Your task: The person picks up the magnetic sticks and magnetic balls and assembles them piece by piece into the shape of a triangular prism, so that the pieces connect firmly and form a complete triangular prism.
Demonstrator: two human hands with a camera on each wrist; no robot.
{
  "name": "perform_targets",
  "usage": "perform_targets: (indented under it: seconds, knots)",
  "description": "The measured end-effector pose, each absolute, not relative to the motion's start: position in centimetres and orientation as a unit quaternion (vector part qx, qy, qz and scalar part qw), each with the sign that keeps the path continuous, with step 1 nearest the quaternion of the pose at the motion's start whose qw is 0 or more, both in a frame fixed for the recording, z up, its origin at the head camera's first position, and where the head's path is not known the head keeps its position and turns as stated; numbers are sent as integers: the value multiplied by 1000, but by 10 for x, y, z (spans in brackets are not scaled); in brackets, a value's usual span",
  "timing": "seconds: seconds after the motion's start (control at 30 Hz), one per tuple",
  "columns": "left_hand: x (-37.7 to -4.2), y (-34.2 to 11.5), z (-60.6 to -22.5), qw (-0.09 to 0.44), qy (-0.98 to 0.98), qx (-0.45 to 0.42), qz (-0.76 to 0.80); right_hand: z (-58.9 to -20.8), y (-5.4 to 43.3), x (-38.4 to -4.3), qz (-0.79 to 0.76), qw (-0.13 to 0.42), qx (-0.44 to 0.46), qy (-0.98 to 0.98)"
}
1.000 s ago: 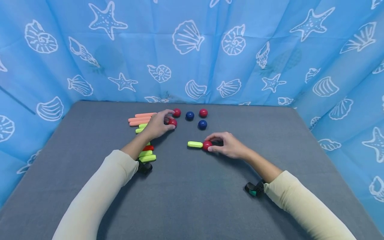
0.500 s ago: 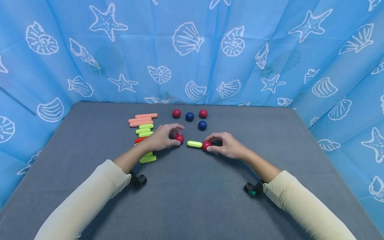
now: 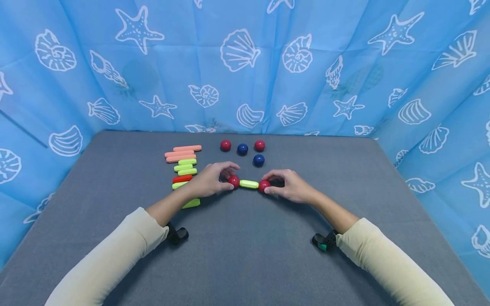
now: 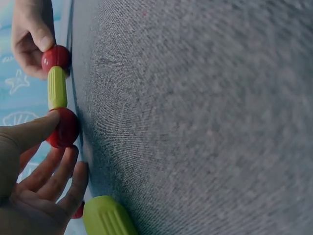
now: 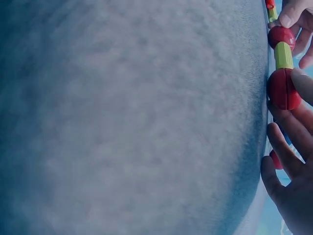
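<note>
My left hand (image 3: 209,180) pinches a red ball (image 3: 234,182) between thumb and fingers. A second red ball (image 3: 264,185) is held the same way by my right hand (image 3: 289,185). Between the two balls lies a short yellow-green rod (image 3: 249,184), its right end against the right ball. In the left wrist view the rod (image 4: 57,88) appears to meet both the near ball (image 4: 64,128) and the far one (image 4: 55,58). The right wrist view also shows the three pieces in one line, with a seam around the near ball (image 5: 283,89).
Behind the hands sit two blue balls (image 3: 258,160) and two more red balls (image 3: 226,145). Left of them runs a column of rods: salmon ones (image 3: 181,158), several yellow-green ones (image 3: 187,171) and a red one (image 3: 182,179), partly behind the left forearm. A blue shell-print curtain (image 3: 245,85) borders the grey table (image 3: 245,255).
My left hand has brought its red ball from the back of the table toward me and rightward, up to the rod's left end. The right hand has stayed in place on its ball.
</note>
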State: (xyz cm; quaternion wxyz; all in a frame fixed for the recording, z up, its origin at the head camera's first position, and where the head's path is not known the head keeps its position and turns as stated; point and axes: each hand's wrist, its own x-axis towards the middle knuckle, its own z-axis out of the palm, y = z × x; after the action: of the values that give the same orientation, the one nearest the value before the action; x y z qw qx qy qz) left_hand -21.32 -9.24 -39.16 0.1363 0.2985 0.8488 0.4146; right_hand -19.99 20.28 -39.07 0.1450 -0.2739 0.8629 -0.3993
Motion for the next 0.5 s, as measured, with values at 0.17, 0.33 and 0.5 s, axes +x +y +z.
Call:
perform_targets:
  seconds: [0.17, 0.33, 0.5]
  knots:
    - [-215, -91, -391, 138, 849, 293, 418, -390, 204, -201, -409, 152, -304, 847]
    - [-217, -89, -392, 142, 846, 292, 423, -388, 205, -201, -422, 185, -327, 825]
    - [-218, -88, -393, 144, 843, 296, 426, -386, 208, -199, -419, 192, -328, 825]
